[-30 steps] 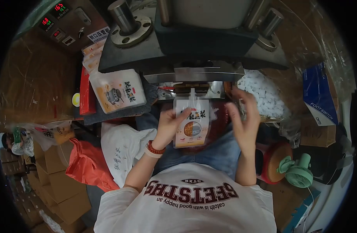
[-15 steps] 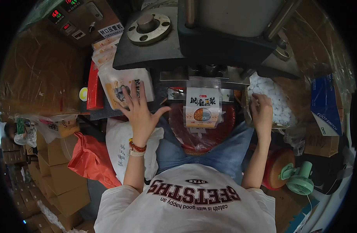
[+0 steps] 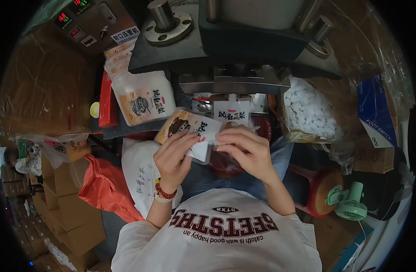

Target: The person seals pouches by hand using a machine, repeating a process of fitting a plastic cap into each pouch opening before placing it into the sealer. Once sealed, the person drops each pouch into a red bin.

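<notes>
My left hand [image 3: 175, 156] grips a printed pouch [image 3: 171, 124] with an orange edge and a dark pot picture, thumb and fingers on either side of it. My right hand [image 3: 248, 152] is pinched closed at the pouch's right edge; what sits between its fingertips is hidden. Just beyond, a second printed pouch [image 3: 231, 111] rests at the front of the press, a white spout at its far edge, under the metal jaw [image 3: 244, 81]. My right hand partly covers this pouch. A stack of similar pouches [image 3: 144, 99] lies to the left.
A box of small white pieces [image 3: 310, 109] stands on the right, near a blue box [image 3: 377, 111]. The press [image 3: 248, 45] overhangs the work area. A red box [image 3: 107, 99] is left of the stack. A green fan [image 3: 350, 206] stands low at right.
My left hand has taken a pouch from the stack to the middle. My right hand has moved left from the white pieces to meet it. The press's posts stand out further above its plate.
</notes>
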Demonstrator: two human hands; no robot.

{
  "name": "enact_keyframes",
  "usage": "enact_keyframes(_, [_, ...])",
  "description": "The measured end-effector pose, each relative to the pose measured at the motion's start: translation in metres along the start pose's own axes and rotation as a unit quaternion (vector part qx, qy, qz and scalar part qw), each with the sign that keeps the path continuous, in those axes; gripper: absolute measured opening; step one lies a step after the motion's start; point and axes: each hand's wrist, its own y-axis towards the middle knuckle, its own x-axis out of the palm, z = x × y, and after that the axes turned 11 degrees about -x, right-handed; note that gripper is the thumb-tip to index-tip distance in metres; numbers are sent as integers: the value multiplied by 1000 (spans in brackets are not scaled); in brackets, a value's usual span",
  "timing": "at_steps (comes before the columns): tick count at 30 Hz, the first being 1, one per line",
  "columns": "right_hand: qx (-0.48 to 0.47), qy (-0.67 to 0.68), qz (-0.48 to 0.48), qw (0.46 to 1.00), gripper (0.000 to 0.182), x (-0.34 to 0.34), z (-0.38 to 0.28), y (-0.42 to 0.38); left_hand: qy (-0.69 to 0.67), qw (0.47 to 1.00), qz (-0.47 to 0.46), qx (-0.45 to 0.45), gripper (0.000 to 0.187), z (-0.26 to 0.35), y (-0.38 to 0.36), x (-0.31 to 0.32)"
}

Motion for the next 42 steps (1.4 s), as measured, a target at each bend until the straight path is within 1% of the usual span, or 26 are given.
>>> enact_keyframes(2, [-193, -208, -139, 949, 27, -11, -7, 5, 27, 999, -30, 25, 39, 11, 3, -8])
enact_keyframes(5, [-211, -329, -192, 900, 34, -23, -17, 3, 33, 994, -88, 47, 32, 20, 7, 1])
enact_keyframes(6, [-209, -331, -191, 900, 34, -26, -18, 6, -54, 991, -118, -29, 24, 14, 3, 16])
enact_keyframes(7, [-176, -346, -150, 909, 38, -29, -18, 11, -138, 974, -147, -104, 17, 8, -1, 30])
enact_keyframes(8, [-145, -359, -109, 916, 43, -32, -17, 14, -139, 974, -147, -102, 17, 5, 0, 44])
enact_keyframes(11, [-113, -364, 40, 924, 41, -62, -17, 8, -336, 819, -250, -392, 23, -18, 1, 85])
enact_keyframes(12, [-80, -396, 94, 910, 32, -71, -24, 10, -337, 819, -251, -391, 23, -14, 10, 88])
enact_keyframes(14, [-12, -471, 140, 871, 27, -94, -17, 11, -502, 717, -199, -441, 24, -5, 35, 90])
enact_keyframes(15, [-15, -553, 111, 826, 25, -104, -5, 12, -525, 692, -201, -452, 24, -8, 42, 93])
enact_keyframes(18, [55, -527, 50, 847, 23, -116, 41, 9, -551, 663, -218, -457, 23, -19, 51, 98])
enact_keyframes(20, [66, -532, 28, 844, 23, -122, 46, 3, -531, 666, -240, -466, 26, -23, 50, 93])
enact_keyframes(22, [69, -590, -4, 804, 24, -119, 41, 4, -414, 786, -231, -396, 30, -26, 47, 91])
enact_keyframes(23, [67, -589, -4, 806, 24, -122, 43, 4, -284, 854, -248, -359, 47, -41, 46, 80])
enact_keyframes(24, [57, -599, -17, 798, 23, -126, 46, 3, -283, 854, -247, -359, 47, -41, 47, 66])
enact_keyframes(25, [48, -610, -30, 790, 21, -128, 46, 2, 68, 958, -92, -263, 59, -32, 47, 49])
enact_keyframes(26, [48, -610, -29, 790, 21, -127, 43, 1, 240, 953, -17, -182, 66, -40, 40, 38])
enact_keyframes(27, [77, -561, 38, 823, 18, -124, 37, 3, 408, 901, 80, -124, 73, -48, 33, 26])
enact_keyframes(28, [106, -506, 103, 850, 14, -119, 29, 5, 372, 921, 4, -118, 81, -76, 15, 22])
enact_keyframes(29, [105, -505, 100, 851, 14, -112, 22, 3, 334, 933, -72, -111, 89, -92, 2, 16])
enact_keyframes(30, [90, -349, 168, 918, 14, -102, 14, 0, 346, 935, -67, -48, 65, -94, -3, 7])
enact_keyframes(31, [74, -181, 233, 953, 14, -89, 5, -2, 347, 934, -70, -45, 65, -96, -7, 0])
enact_keyframes(33, [-6, 64, 156, 986, 20, -55, -12, -1, 153, 979, -96, -90, 47, -95, -19, -9])
enact_keyframes(34, [-17, 97, 114, 989, 22, -40, -11, -6, 57, 989, -37, -130, 45, -72, -9, -5])
enact_keyframes(36, [-27, 26, 28, 999, 23, -12, -5, -7, 26, 994, -23, -104, 44, -50, -1, -4])
enact_keyframes(38, [-157, -211, -88, 961, 22, 2, 5, 7, -2, 999, -7, -38, 40, -31, 3, 0])
enact_keyframes(42, [-178, -195, -150, 953, 20, 0, -6, 9, -64, 996, -61, 30, 35, 9, 11, -6])
